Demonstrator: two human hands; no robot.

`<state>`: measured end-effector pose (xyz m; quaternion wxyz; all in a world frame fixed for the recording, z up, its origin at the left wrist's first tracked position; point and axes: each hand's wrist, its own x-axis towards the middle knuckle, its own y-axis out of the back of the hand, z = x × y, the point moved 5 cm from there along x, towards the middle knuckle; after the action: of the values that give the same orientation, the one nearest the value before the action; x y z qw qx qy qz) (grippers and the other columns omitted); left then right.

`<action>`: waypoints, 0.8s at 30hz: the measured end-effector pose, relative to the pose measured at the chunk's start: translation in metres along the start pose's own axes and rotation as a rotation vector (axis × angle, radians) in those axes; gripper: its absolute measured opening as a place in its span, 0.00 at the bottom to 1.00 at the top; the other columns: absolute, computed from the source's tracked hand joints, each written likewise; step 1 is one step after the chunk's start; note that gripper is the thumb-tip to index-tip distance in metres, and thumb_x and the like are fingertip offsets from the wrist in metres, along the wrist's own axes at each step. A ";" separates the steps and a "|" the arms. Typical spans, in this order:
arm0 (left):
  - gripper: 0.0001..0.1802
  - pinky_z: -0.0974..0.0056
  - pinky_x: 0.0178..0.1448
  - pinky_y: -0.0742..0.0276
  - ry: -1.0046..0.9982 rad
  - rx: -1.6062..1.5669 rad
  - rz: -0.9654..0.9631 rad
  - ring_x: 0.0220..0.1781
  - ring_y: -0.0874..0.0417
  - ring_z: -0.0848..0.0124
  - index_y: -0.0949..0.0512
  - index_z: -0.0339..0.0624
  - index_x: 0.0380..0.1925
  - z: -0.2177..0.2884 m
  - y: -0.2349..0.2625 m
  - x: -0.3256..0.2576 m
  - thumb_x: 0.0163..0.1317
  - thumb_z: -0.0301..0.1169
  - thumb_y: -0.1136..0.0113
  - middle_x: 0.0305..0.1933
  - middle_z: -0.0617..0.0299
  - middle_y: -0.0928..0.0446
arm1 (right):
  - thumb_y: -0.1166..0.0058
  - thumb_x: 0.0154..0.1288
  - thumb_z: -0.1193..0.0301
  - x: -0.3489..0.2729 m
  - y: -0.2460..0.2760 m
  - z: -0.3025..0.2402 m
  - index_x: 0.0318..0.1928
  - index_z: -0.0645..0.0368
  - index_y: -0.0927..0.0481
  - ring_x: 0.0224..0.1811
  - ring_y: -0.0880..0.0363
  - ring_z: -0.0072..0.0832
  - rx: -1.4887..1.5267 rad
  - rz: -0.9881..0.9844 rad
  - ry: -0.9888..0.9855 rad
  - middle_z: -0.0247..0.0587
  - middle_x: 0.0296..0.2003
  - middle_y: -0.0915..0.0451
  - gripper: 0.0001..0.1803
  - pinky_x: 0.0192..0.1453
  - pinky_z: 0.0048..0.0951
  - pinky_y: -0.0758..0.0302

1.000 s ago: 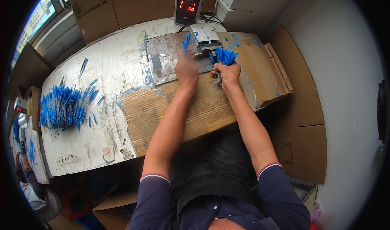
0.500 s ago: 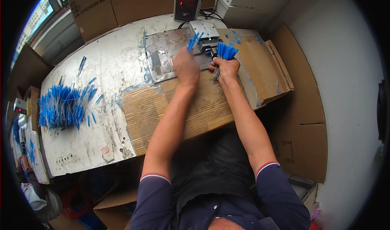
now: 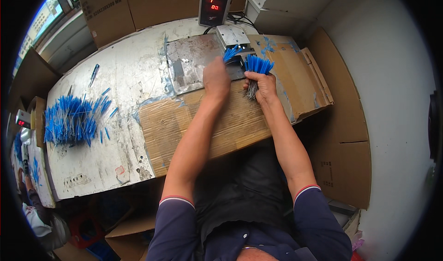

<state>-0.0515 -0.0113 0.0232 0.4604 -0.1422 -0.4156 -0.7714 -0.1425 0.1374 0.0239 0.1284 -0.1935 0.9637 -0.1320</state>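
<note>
From the head view, our hands sit apart; our right hand (image 3: 263,86) is clamped round the fat blue-ended wire bundle (image 3: 259,64), long axis running away from us; our left hand (image 3: 217,79), slightly blurry, grips a few strands (image 3: 231,53), slanting rightward toward the bundle.

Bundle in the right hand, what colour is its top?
Bundle's top: blue, shown in the head view.

Left grip (image 3: 217,78), right grip (image 3: 264,86) curled

On the table (image 3: 124,81), the wire pile (image 3: 71,122) lies left of the plate (image 3: 189,60) (display (image 3: 215,7) behind).
</note>
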 end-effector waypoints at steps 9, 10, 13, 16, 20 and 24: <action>0.06 0.49 0.45 0.26 -0.109 0.061 -0.053 0.40 0.19 0.49 0.25 0.38 0.36 0.010 0.003 -0.002 0.59 0.21 0.47 0.35 0.48 0.21 | 0.34 0.49 0.85 0.003 -0.005 0.000 0.29 0.66 0.19 0.18 0.19 0.30 -0.017 0.016 -0.006 0.42 0.23 0.19 0.07 0.20 0.32 0.17; 0.07 0.50 0.46 0.26 -0.095 0.103 -0.065 0.41 0.19 0.50 0.25 0.38 0.36 0.010 0.001 -0.002 0.58 0.21 0.48 0.36 0.48 0.21 | 0.35 0.49 0.85 0.005 -0.006 0.001 0.28 0.67 0.19 0.18 0.19 0.30 -0.053 0.031 0.007 0.42 0.22 0.19 0.06 0.20 0.32 0.18; 0.07 0.50 0.47 0.26 -0.045 0.154 -0.045 0.41 0.19 0.50 0.25 0.38 0.37 0.009 0.003 -0.001 0.59 0.21 0.48 0.37 0.49 0.21 | 0.36 0.49 0.85 0.007 -0.010 0.000 0.26 0.67 0.19 0.18 0.20 0.29 -0.109 0.073 0.041 0.42 0.21 0.20 0.05 0.19 0.31 0.18; 0.05 0.49 0.46 0.28 0.045 0.138 0.045 0.41 0.19 0.50 0.25 0.39 0.37 0.001 0.011 0.001 0.62 0.22 0.47 0.36 0.49 0.21 | 0.36 0.49 0.84 0.009 -0.015 0.000 0.25 0.68 0.19 0.18 0.20 0.29 -0.156 0.114 0.069 0.42 0.21 0.20 0.04 0.19 0.31 0.18; 0.02 0.49 0.47 0.30 0.095 0.045 0.163 0.40 0.20 0.50 0.26 0.40 0.37 -0.010 0.019 0.001 0.66 0.24 0.46 0.34 0.50 0.21 | 0.36 0.52 0.85 0.010 -0.024 0.001 0.25 0.69 0.22 0.17 0.21 0.30 -0.242 0.159 0.090 0.43 0.20 0.21 0.06 0.19 0.30 0.19; 0.03 0.50 0.48 0.31 0.059 0.039 0.177 0.40 0.20 0.50 0.25 0.40 0.38 -0.001 0.017 0.004 0.66 0.24 0.46 0.34 0.51 0.20 | 0.36 0.51 0.84 0.020 -0.017 0.003 0.25 0.71 0.19 0.19 0.18 0.32 -0.243 0.207 0.130 0.46 0.22 0.19 0.04 0.20 0.32 0.17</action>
<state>-0.0396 -0.0180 0.0335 0.5415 -0.1466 -0.4027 -0.7233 -0.1539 0.1131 0.0221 0.0545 -0.0981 0.9936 -0.0130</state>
